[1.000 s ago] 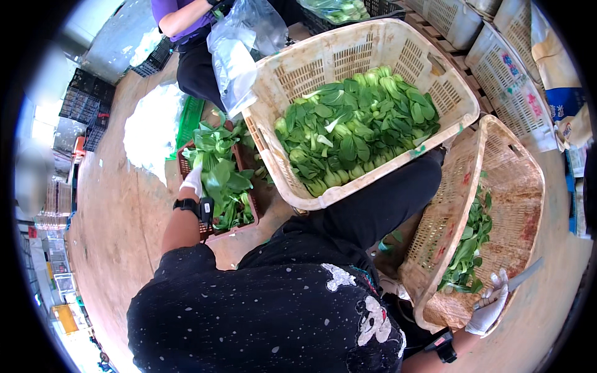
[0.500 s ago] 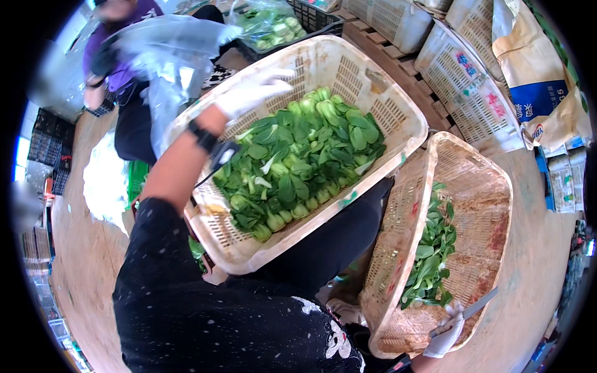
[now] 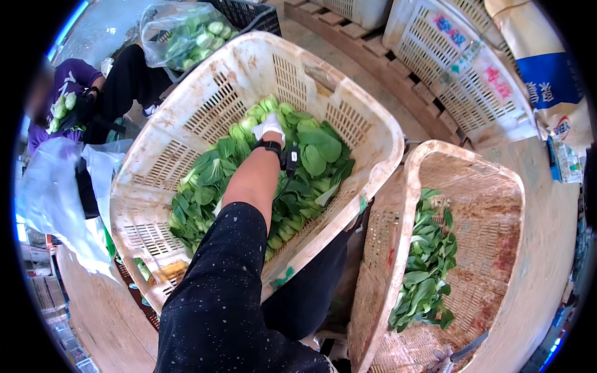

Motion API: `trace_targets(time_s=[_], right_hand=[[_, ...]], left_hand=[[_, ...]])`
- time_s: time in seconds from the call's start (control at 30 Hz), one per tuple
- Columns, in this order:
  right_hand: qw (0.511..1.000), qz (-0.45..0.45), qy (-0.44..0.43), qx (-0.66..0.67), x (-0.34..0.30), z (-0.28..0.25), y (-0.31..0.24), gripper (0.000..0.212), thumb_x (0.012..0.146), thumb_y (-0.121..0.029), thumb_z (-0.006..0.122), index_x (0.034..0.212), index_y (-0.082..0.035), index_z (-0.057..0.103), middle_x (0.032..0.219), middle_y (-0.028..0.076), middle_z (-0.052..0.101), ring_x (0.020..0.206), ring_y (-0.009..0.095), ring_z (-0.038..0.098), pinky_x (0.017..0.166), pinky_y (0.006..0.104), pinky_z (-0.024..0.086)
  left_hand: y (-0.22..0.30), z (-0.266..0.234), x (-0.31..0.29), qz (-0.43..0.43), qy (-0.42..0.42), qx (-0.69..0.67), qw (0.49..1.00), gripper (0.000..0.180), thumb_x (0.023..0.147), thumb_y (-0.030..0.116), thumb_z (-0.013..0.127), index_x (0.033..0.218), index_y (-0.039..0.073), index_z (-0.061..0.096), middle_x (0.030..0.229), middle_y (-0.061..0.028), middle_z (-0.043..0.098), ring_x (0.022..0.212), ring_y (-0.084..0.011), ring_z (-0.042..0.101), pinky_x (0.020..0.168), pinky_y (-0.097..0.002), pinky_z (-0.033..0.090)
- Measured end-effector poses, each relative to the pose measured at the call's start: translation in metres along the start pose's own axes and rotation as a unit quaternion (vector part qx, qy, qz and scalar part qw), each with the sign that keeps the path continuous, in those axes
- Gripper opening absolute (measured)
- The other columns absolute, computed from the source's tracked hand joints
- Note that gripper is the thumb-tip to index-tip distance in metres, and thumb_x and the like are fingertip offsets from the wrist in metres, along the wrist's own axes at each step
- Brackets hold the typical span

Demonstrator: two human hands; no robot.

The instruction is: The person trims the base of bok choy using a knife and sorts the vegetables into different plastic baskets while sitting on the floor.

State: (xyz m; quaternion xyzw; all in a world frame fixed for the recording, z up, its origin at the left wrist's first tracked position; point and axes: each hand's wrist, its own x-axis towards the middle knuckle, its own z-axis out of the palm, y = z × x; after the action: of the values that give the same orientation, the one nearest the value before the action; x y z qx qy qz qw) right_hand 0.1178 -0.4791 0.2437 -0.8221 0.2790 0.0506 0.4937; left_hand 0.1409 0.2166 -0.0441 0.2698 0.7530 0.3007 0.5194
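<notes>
Fingers down, the left hand sits among the pale stalk ends of the leafy greens; the back of the glove hides how far the fingers are spread, so I cannot tell whether they have hold of a stalk. Curled around the handle of a knife, the right hand is partly cut off by the lower edge.

Handling seems best with the left fingers low around the firm stalk bases, pressing lightly so that the leaves are not bruised, and with the blade kept well away from the left arm.

The greens lie in the large crate, in front of the person. Along the far side, the stalk ends point away from the person and the leaves lie inward; along the near side, pale ends face the near wall. The crate's long axis runs from lower left to upper right. The blade points up and to the right.

To the right, a second crate holds loose leaves beside the knife. Beyond, at upper left, sits a co-worker in purple, near a clear bag.
</notes>
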Motion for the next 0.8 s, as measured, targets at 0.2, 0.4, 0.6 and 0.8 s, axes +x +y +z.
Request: trace_targets(time_s=[0.2, 0.4, 0.6, 0.8], right_hand=[[0.999, -0.029, -0.009, 0.013, 0.012, 0.006, 0.001, 0.022, 0.094, -0.028, 0.052, 0.077, -0.015, 0.046, 0.058, -0.002, 0.04, 0.045, 0.008, 0.034, 0.041, 0.0229, 0.028], [1.0, -0.026, -0.017, -0.002, -0.008, 0.002, -0.003, 0.021, 0.095, -0.027, 0.051, 0.079, -0.015, 0.046, 0.056, -0.003, 0.037, 0.044, 0.008, 0.032, 0.041, 0.0231, 0.026], [0.994, -0.093, -0.044, 0.048, -0.036, -0.006, -0.013, 0.019, 0.096, -0.025, 0.049, 0.083, -0.012, 0.049, 0.059, -0.003, 0.038, 0.047, 0.007, 0.033, 0.043, 0.0223, 0.027], [0.948, -0.273, -0.16, -0.002, -0.048, -0.018, -0.006, 0.032, 0.094, -0.016, 0.048, 0.12, 0.002, 0.053, 0.089, 0.004, 0.062, 0.064, 0.009, 0.052, 0.06, 0.0218, 0.044]], left_hand=[[0.003, -0.022, 0.059, 0.011, -0.125, 0.142, 0.982, 0.077, 0.074, 0.041, 0.075, 0.133, 0.001, 0.043, 0.135, -0.0218, 0.048, 0.112, -0.0311, 0.055, 0.096, -0.0377, 0.043], [-0.021, -0.022, 0.027, 0.117, -0.09, -0.043, 0.988, 0.083, 0.063, 0.02, 0.085, 0.134, 0.003, 0.045, 0.138, -0.017, 0.043, 0.117, -0.028, 0.048, 0.1, -0.0363, 0.039], [0.046, -0.122, -0.109, 0.452, -0.263, -0.135, 0.842, 0.065, 0.066, -0.002, 0.077, 0.12, 0.009, 0.043, 0.116, -0.0058, 0.049, 0.104, -0.0173, 0.052, 0.091, -0.029, 0.045], [0.083, -0.215, -0.291, 0.453, -0.534, -0.087, 0.709, 0.076, 0.066, 0.0, 0.081, 0.129, 0.008, 0.04, 0.123, -0.0054, 0.049, 0.11, -0.0145, 0.052, 0.094, -0.0301, 0.046]])
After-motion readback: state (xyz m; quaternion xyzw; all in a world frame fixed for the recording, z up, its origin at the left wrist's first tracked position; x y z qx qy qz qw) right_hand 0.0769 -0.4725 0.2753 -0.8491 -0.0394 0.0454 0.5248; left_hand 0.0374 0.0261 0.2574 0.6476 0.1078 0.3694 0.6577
